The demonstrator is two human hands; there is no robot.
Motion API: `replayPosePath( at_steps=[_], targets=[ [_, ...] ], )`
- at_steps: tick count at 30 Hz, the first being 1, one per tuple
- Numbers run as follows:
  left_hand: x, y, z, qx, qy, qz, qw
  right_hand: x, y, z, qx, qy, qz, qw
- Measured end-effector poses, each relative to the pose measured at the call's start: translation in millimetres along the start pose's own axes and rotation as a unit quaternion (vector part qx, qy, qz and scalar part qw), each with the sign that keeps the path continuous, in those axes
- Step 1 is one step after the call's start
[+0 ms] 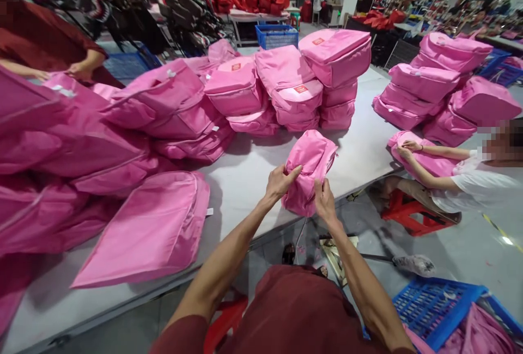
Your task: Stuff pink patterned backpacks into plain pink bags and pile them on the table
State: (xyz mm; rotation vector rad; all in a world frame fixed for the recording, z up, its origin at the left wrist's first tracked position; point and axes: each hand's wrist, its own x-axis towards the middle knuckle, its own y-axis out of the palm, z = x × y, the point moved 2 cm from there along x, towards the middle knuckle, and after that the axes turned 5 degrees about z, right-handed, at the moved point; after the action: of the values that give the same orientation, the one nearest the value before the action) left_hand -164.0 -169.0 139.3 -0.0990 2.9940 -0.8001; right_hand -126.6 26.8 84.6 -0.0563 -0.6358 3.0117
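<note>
Both hands clamp one small pink bag (308, 174) at the bench's near edge: left hand (280, 181) wraps its left side, right hand (324, 203) pinches the lower corner, and the bag's bottom hangs just past the edge. Now the big picture: the long grey bench (245, 179) runs across, its left end buried under a heap of flat pink covers (81, 147). One flat pink cover (151, 229) lies alone by the near edge. Stacks of folded pink bags (302, 81) line the far edge. At the right end a seated co-worker's hand (404, 152) rests on another pink bag (425, 155). Down on the floor, a blue crate (433, 305).
</note>
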Motion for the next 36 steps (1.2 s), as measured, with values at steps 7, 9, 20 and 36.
replayPosePath(
  at_steps=[7, 9, 20, 36],
  targets=[
    [21, -2.9, 0, -0.096, 0.039, -0.01, 0.995, 2, -14, -9, 0.08, -0.059, 0.002, 0.995],
    [21, -3.7, 1, -0.107, 0.039, -0.01, 0.993, -4, -8, -12, 0.091, -0.07, -0.03, 0.993],
    [10, -2.7, 6, -0.134, 0.031, -0.035, 0.99, -27, 28, -53, 0.044, -0.126, -0.101, 0.986],
    [-12, -3.6, 14, -0.104, 0.061, 0.042, 0.992, 5, -71, -44, -0.259, -0.026, -0.147, 0.954]
  ],
)
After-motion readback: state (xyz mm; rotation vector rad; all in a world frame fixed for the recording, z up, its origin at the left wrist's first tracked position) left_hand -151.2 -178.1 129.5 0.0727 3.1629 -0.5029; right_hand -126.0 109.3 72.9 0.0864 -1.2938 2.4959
